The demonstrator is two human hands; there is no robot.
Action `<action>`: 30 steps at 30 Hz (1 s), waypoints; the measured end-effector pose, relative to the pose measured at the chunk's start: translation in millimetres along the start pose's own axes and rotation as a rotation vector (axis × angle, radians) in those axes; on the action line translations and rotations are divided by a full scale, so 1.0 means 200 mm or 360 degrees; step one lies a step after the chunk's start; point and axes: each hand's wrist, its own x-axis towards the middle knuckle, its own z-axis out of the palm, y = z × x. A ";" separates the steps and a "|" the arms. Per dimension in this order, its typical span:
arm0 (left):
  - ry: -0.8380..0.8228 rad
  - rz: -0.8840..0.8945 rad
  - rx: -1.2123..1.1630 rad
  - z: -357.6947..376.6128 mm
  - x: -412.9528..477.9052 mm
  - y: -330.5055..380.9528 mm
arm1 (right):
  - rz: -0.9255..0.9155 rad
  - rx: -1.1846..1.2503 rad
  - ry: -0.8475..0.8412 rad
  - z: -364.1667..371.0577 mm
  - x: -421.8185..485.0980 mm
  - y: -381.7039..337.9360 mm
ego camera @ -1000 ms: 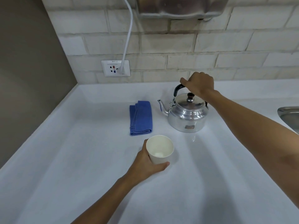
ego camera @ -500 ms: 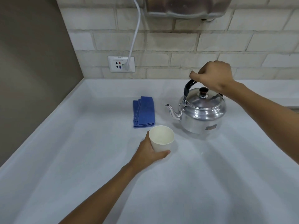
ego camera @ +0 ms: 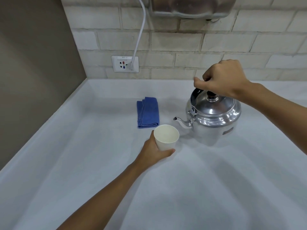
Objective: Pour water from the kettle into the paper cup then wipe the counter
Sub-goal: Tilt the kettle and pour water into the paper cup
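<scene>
Nearest the camera, at 6 o'clock, left forearm comes up across the white counter (ego camera: 83, 163) to the left hand (ego camera: 153, 152). Fingers (ego camera: 167, 151) wrapped around the lower wall of the paper cup (ego camera: 166, 136), thumb side on the cup's left, fingertips showing at its lower right. Cup upright, mouth open toward the camera, inside looks white; cannot tell if any water is in it. Cup base hidden by the hand, so cannot tell whether it touches the counter.

At 2 o'clock from the cup, just beside it, the shiny metal kettle (ego camera: 214, 120). Spout (ego camera: 181, 122) points to 9 o'clock, tip near the cup rim but apart from it. Lid on, dark knob on top. Kettle tilted slightly toward the spout side; cannot tell if its base is fully down on the counter.

Right hand (ego camera: 222, 78) above the kettle, fingers closed around the black handle (ego camera: 196, 93), forearm entering from 3 o'clock.

At 11 o'clock from the cup, near it and not touching, folded blue cloth (ego camera: 147, 112) lying flat on the counter, well apart from the kettle.

Farther back, pale brick wall with a wall socket (ego camera: 125, 64) at 12 o'clock; white cord (ego camera: 140, 32) plugged into it, running up out of view. Metal fixture (ego camera: 191, 5) at the top edge.
</scene>
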 end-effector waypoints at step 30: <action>-0.0018 0.0025 -0.0062 0.00 0.00 -0.01 | -0.0241 -0.0208 -0.0121 -0.11 0.00 -0.14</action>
